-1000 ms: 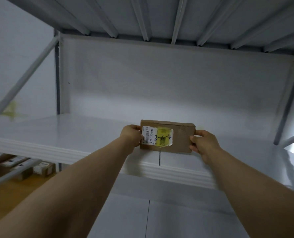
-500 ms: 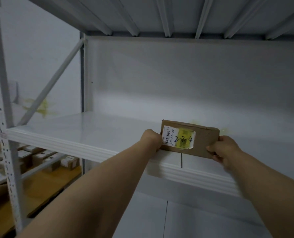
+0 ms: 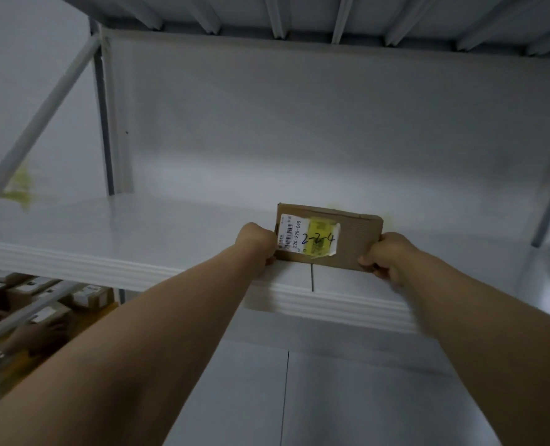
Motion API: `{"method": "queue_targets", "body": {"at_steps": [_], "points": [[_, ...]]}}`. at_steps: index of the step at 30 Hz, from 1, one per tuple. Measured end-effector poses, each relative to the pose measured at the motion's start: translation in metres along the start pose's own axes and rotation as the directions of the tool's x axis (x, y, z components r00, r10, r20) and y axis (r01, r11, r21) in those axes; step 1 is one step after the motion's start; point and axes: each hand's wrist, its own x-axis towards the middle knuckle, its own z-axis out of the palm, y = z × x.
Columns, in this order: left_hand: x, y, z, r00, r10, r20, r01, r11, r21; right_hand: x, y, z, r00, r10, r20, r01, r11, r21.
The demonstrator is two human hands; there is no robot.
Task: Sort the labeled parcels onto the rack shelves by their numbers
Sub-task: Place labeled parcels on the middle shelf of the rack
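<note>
A white metal rack (image 3: 299, 123) fills the view, its plain back panel rising to the ribbed underside of the upper shelf (image 3: 299, 14). A diagonal brace (image 3: 42, 123) crosses the left end beside a grey upright post (image 3: 101, 123). The middle shelf (image 3: 106, 226) runs across at arm height, with a grooved front lip and a thin seam (image 3: 312, 280) between two of its panels. Below it lies a lower shelf (image 3: 363, 397), seamed the same way.

Both bare forearms reach up and forward to the middle shelf. Between them is the brown cardboard parcel (image 3: 357, 243), standing on its long edge near the front of that shelf, just above the seam, its broad face turned toward the person. Its lower edge is at the shelf surface; whether it rests there I cannot tell.

The left hand (image 3: 256, 243) grips the parcel's left end with fingers curled round it, and the right hand (image 3: 389, 255) pinches the lower right corner, thumb on the front face.

Down at the lower left, past the rack, several more boxes (image 3: 87, 296) with white labels sit on a wooden surface, blurred.

On the held parcel's face, a white label (image 3: 291, 235) carries a barcode and the print 220-220-C40, with a yellow patch (image 3: 320, 239) overlapping it. Across them is handwritten 2-2-4.
</note>
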Motion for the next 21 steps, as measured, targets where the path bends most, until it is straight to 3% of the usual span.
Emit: {"method": "queue_targets", "body": {"at_steps": [7, 12, 15, 21], "points": [[-0.001, 0.003, -0.015, 0.989, 0.069, -0.128, -0.078, 0.995, -0.066, -0.019, -0.011, -0.008, 0.971, 0.041, -0.235, -0.059, 0.996, -0.068], [-0.015, 0.003, -0.023, 0.928, 0.311, -0.204, -0.324, 0.946, -0.031, -0.041, -0.010, -0.010, 0.947, 0.074, -0.312, -0.093, 0.994, -0.048], [-0.029, -0.002, -0.020, 0.889, 0.448, -0.099, -0.447, 0.894, 0.030, -0.055, 0.001, -0.005, 0.925, 0.108, -0.365, -0.115, 0.993, 0.001], [-0.074, -0.029, -0.002, 0.794, 0.580, 0.182, -0.601, 0.792, 0.101, -0.089, 0.032, 0.013, 0.936, 0.110, -0.334, -0.085, 0.993, 0.087]]}}
